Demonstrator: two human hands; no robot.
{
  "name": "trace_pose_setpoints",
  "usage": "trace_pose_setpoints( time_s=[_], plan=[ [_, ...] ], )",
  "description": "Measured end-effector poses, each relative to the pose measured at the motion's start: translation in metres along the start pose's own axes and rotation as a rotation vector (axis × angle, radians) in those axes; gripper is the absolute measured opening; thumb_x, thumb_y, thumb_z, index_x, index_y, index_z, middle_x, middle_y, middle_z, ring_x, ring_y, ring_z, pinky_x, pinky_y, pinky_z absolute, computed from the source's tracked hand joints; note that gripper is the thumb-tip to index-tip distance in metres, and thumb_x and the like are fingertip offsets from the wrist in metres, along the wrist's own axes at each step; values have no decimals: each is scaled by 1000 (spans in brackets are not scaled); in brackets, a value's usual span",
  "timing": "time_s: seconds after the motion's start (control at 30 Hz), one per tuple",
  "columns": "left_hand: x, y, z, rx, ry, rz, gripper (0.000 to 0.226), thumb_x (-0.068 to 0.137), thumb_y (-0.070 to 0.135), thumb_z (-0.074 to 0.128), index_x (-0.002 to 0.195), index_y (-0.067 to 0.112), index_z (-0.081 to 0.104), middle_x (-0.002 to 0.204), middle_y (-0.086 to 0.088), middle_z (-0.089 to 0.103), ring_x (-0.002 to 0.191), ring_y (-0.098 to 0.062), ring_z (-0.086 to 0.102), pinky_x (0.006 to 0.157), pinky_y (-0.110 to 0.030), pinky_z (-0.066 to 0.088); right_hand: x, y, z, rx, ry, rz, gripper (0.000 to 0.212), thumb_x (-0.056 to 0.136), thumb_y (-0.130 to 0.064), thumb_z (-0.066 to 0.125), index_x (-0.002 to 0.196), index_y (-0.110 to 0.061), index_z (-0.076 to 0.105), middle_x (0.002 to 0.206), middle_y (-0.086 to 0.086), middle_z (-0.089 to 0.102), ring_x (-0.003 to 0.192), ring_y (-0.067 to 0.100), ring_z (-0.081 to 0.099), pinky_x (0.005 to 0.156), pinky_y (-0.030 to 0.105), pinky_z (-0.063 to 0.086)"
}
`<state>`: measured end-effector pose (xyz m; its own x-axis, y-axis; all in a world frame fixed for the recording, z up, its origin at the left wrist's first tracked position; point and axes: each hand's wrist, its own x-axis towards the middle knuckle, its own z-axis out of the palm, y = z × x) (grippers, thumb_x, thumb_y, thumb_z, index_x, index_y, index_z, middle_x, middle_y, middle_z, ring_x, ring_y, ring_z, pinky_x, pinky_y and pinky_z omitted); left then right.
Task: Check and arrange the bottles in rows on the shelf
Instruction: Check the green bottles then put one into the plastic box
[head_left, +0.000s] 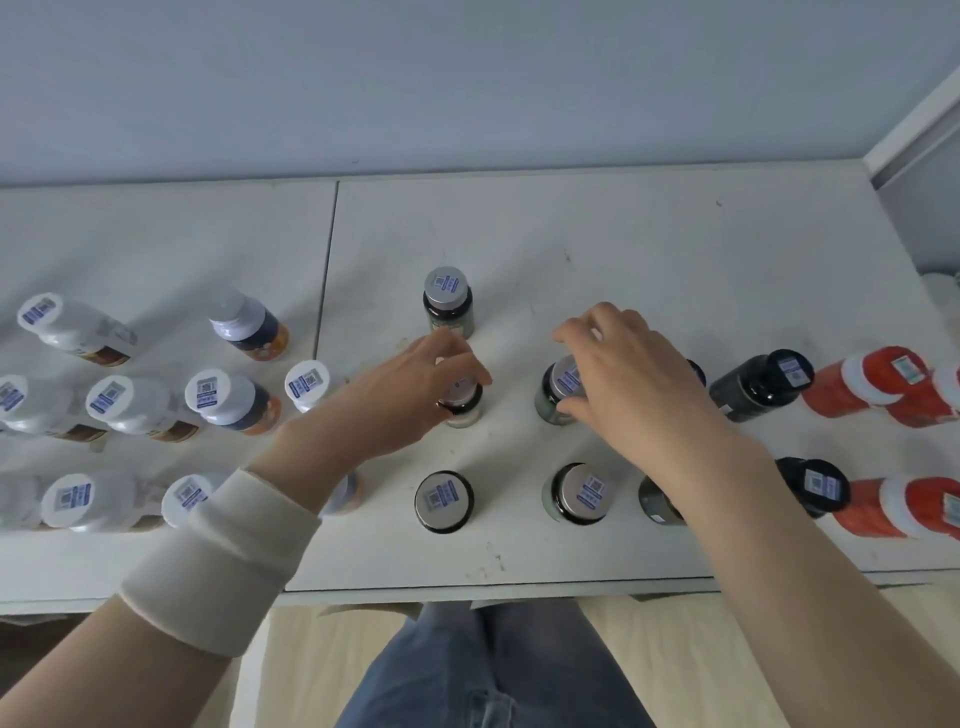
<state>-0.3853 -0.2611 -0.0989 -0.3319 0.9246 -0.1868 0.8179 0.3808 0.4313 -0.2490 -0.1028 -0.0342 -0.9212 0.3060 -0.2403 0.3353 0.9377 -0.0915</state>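
A person at a white shelf (649, 234) takes hold of two dark bottles at once. The lone silver-capped bottle (448, 299) stands upright toward the back of the shelf, apart from the others. Just in front of it, toward the person, the left hand (410, 395) curls its fingers round the cap and neck of the left dark bottle (464, 408). In front of the lone bottle and to its right, the right hand (628, 379) arches over the right dark bottle (560, 392), fingers bent above its stickered cap and thumb pressed to its side. Whether either bottle is lifted off the shelf cannot be told.

Nearer the person than the lone bottle, a front row of dark bottles (444, 501) stands upright, its rightmost member partly hidden by the right forearm. Left of the lone bottle, beyond a seam (327, 270) in the shelf, white-capped bottles (208, 395) stand in loose rows, most with blue-and-white code stickers on their caps. Well to the right of the lone bottle are two black bottles (763, 384), and beyond them orange bottles (872, 389) with white caps. A cream cuff (223, 545) wraps the left wrist, and blue jeans (467, 675) show below the shelf's front edge.
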Motion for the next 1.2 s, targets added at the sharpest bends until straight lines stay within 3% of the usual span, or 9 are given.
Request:
trace_pose_setpoints(
  time_s=[0.1, 0.27, 0.43, 0.57, 0.7, 0.77, 0.9, 1.07, 1.2],
  plan=[
    [0, 1, -7, -92, -1, -8, 59, 77, 33, 71, 129, 36, 42, 134, 9, 40, 123, -12, 43, 96, -39, 45, 7, 5, -1, 23, 12, -31, 48, 87, -26, 59, 129, -14, 39, 129, 7, 40, 113, 25, 43, 86, 31, 40],
    [33, 0, -28, -247, 445, -157, 49, 79, 36, 69, 122, 21, 52, 123, -2, 49, 114, -19, 49, 97, -37, 44, 17, 10, -5, 49, 40, -57, 49, 88, -30, 57, 131, -17, 38, 131, 4, 39, 114, 23, 42, 83, 28, 38],
    [67, -9, -31, -151, 249, -421, 42, 83, 27, 67, 119, 16, 49, 120, -12, 48, 109, -30, 49, 85, -33, 40, 26, 10, -7, 161, 45, -23, 54, 88, -35, 58, 134, -19, 36, 132, 2, 39, 119, 21, 42, 85, 27, 39],
    [48, -8, -47, -491, 461, -370, 28, 81, 16, 68, 105, 20, 56, 107, -1, 61, 93, -18, 59, 75, -14, 45, 30, 9, 0, 580, 101, 60, 60, 85, -37, 61, 137, -21, 35, 130, -1, 45, 113, 15, 52, 93, 30, 45],
    [15, 7, -61, -1174, 447, -148, 30, 74, 18, 70, 101, 24, 58, 110, 0, 66, 98, -25, 63, 88, -37, 52, 30, 1, 2, 1253, 28, 136, 67, 77, -40, 64, 135, -24, 35, 122, -4, 55, 90, 11, 68, 82, 30, 54],
    [7, 12, -59, -1292, 404, -48, 34, 74, 22, 70, 105, 21, 57, 117, -1, 65, 104, -22, 63, 90, -40, 51, 26, -2, 1, 1490, 71, 60, 49, 80, -18, 65, 124, -17, 44, 111, 7, 60, 81, 14, 70, 69, 28, 57],
    [-1, 16, -51, -1319, 402, -23, 48, 73, 44, 71, 112, 22, 54, 115, 1, 66, 103, -19, 63, 85, -32, 53, 17, -8, 5, 1486, 235, -88, 58, 73, 15, 67, 109, -25, 47, 105, 1, 55, 88, 4, 63, 76, 19, 53],
    [-9, 14, -50, -1314, 441, 106, 35, 81, 16, 66, 114, 21, 57, 127, 1, 60, 119, -22, 55, 96, -41, 46, 7, -13, 10, 1665, 190, -46, 63, 71, -1, 67, 121, -29, 42, 112, 7, 59, 89, 13, 67, 74, 20, 53],
    [-15, 18, -51, -1377, 369, 87, 45, 81, 19, 62, 125, 20, 48, 132, 6, 57, 122, -17, 54, 92, -34, 49, 2, -21, 9, 1652, 245, -81, 49, 69, 0, 65, 111, -20, 50, 108, 0, 60, 92, 10, 65, 78, 22, 54]
  ],
)
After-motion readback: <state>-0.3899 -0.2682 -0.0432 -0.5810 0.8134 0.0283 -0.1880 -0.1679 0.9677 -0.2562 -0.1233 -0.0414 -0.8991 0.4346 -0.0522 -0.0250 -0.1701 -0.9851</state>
